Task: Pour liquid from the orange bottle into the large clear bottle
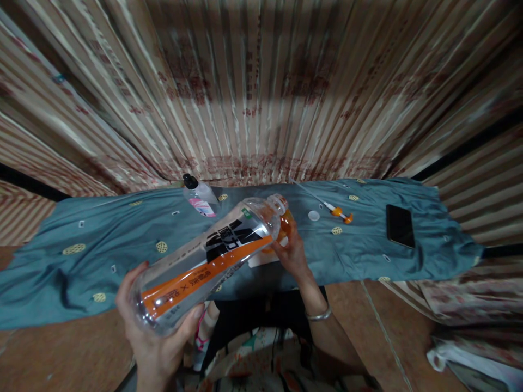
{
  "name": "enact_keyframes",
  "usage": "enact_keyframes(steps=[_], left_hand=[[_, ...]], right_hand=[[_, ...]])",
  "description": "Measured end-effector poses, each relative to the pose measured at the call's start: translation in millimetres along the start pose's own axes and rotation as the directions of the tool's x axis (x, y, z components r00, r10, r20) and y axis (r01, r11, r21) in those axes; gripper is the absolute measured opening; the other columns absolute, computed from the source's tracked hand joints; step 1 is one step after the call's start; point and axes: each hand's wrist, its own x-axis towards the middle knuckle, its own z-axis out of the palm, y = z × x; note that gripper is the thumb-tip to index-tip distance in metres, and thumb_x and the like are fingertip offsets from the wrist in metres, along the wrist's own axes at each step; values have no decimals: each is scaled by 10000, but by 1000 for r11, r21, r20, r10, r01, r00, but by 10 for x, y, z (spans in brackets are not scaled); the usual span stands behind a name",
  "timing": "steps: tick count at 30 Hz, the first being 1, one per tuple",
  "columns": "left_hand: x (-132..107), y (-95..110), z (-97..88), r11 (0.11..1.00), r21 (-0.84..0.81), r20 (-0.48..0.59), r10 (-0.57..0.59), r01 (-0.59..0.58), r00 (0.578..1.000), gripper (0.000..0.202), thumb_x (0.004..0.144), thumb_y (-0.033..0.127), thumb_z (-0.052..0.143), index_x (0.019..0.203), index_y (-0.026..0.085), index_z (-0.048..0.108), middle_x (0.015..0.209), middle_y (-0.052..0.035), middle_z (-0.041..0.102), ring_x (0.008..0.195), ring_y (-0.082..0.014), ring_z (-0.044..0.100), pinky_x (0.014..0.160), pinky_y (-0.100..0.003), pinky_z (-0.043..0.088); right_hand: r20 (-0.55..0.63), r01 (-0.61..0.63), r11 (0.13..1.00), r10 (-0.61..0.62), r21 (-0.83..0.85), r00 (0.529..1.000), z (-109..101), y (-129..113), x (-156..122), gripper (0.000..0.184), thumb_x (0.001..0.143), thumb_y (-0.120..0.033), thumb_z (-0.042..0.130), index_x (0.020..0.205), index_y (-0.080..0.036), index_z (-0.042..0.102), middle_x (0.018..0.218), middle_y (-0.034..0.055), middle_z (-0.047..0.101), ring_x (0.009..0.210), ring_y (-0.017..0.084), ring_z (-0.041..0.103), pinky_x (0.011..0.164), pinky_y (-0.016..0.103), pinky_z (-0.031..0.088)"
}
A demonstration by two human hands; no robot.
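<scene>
My left hand (159, 332) is wrapped round the base of a large clear plastic drink bottle (220, 250) with an orange, black and silver label. The bottle is tilted, its uncapped neck pointing up and to the right. Behind that neck, my right hand (292, 250) grips an orange bottle (285, 231), mostly hidden by the drink bottle. Whether the two bottles touch I cannot tell. To the right, an orange and white pump head (337, 212) with a long thin tube lies on the cloth. Beside it is a small white round disc (314, 215).
A clear bottle with a black pump top (200, 198) stands at the back left. A black phone (400, 225) lies on the right. Teal cloth (359, 256) covers the narrow table, and a pleated curtain (253, 109) hangs behind it.
</scene>
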Motion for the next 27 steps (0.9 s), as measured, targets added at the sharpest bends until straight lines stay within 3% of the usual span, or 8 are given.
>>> enact_keyframes(steps=[9,14,17,27], left_hand=[[10,5,-18,1000,7,13,13,-13,1000,972,751,625,1023,1623,356,690,1578,-151,705,1355,-459,749,1326,-788,608],[44,-61,-31,997,22,11,80,-81,997,1005,724,661,1030,1630,385,696,1554,-146,720,1329,-464,741,1337,-865,561],[48,-60,-23,997,22,17,71,-72,997,1026,704,666,1043,1633,397,699,1556,-146,720,1312,-468,744,1326,-886,559],[40,-1,-46,1000,14,34,17,-18,999,991,749,636,1029,1642,372,692,1599,-153,703,1377,-465,736,1334,-819,582]], right_hand=[[6,0,1000,0,-14,1000,-9,47,1,638,976,-703,931,1385,-263,717,1267,155,937,1187,380,925,1001,499,783],[-5,8,1000,-8,3,1000,-6,64,-5,628,974,-669,944,1404,-271,719,1265,150,935,1165,373,924,1010,506,780],[-2,10,1000,-10,8,1000,-8,63,-6,629,980,-654,947,1425,-272,718,1301,154,934,1202,377,923,1036,520,783],[19,22,1000,-22,-15,1000,-24,76,-1,625,1003,-654,932,1433,-263,703,1313,156,934,1197,367,928,1009,490,786]])
